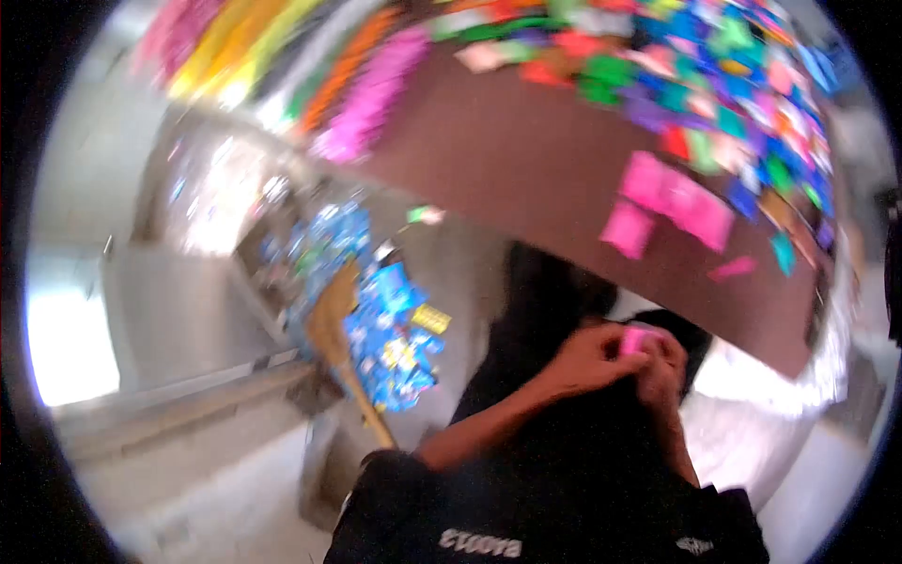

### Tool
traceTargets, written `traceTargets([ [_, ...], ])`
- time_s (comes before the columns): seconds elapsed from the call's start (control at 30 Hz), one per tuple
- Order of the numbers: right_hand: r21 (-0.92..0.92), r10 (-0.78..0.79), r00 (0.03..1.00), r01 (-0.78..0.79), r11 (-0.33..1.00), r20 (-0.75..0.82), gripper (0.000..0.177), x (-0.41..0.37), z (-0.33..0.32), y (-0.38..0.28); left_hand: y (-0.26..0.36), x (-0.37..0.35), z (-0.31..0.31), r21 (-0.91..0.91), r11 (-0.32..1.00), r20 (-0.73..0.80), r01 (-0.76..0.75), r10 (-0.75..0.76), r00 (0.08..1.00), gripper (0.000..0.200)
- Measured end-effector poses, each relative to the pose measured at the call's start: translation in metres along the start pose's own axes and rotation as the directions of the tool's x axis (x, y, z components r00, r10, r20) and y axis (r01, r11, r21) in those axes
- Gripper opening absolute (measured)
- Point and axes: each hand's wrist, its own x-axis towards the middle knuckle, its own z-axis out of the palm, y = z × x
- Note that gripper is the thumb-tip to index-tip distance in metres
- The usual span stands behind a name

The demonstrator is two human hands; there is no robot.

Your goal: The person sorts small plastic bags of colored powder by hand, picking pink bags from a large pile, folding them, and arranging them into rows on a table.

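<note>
My left hand (pixel 598 357) and my right hand (pixel 663 365) meet over my lap, just off the near edge of the brown tabletop (pixel 489 150). Between their closed fingers is a small bright pink piece (pixel 636 337), perhaps paper or foam; blur hides which. Both hands seem to pinch it, though the right fingers are partly hidden. On the table beyond lie several similar pink squares (pixel 672 199) and a small pink scrap (pixel 732 269).
Many coloured pieces (pixel 606 79) cover the table's far right. Fuzzy coloured strips (pixel 376 94) lie at its left end. On the floor to the left are blue plastic wrappers (pixel 390 324) and a broom-like tool with a wooden handle (pixel 362 399). Clear plastic (pixel 780 381) hangs at right.
</note>
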Motion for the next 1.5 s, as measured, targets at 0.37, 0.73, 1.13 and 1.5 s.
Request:
traceTargets([
  [0.37,0.156,-0.034,0.997,0.044,0.987,-0.066,0.021,-0.024,-0.037,0.002,0.008,0.015,0.050,0.063,0.995,-0.045,-0.081,0.084,0.995,0.018],
  [0.73,0.259,-0.106,0.981,0.147,0.955,-0.165,0.018,-0.033,-0.081,0.001,0.038,0.032,0.107,0.237,0.971,-0.003,-0.018,0.020,1.000,0.023],
  [1.13,0.256,-0.135,0.967,0.190,0.948,-0.218,0.020,-0.046,-0.107,0.008,0.036,0.040,0.132,0.307,0.948,0.049,-0.083,0.072,0.996,0.021],
  [1.5,0.296,-0.134,0.964,0.200,0.934,-0.231,0.019,-0.048,-0.089,0.009,0.028,0.038,0.116,0.291,0.948,-0.008,-0.125,0.133,0.991,0.018],
])
